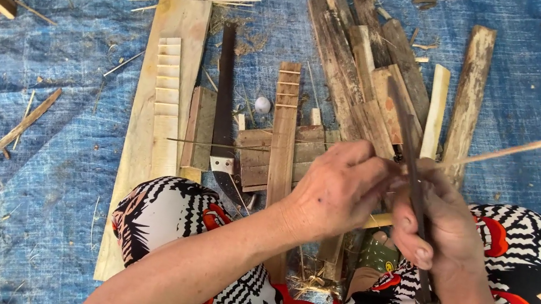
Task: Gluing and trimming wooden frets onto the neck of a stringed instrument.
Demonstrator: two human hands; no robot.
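My left hand (341,184) pinches a thin bamboo strip (536,144) that runs from my fingers up to the right edge of the view. My right hand (435,219) grips a long dark knife (415,188) by its wooden handle, blade pointing away from me and resting against the strip where the two hands meet. Both hands hover above my knees, which are covered in black-and-white patterned cloth (168,215). A thin sliver (235,147) sticks out leftward from under my left hand.
A blue tarp (47,68) covers the ground. Weathered wood planks (369,67) lie piled ahead. A pale notched board (163,107), a second dark blade (223,109), a slatted wood piece (283,132) and a small white ball (262,104) lie to the left. Plastic bags sit at both lower corners.
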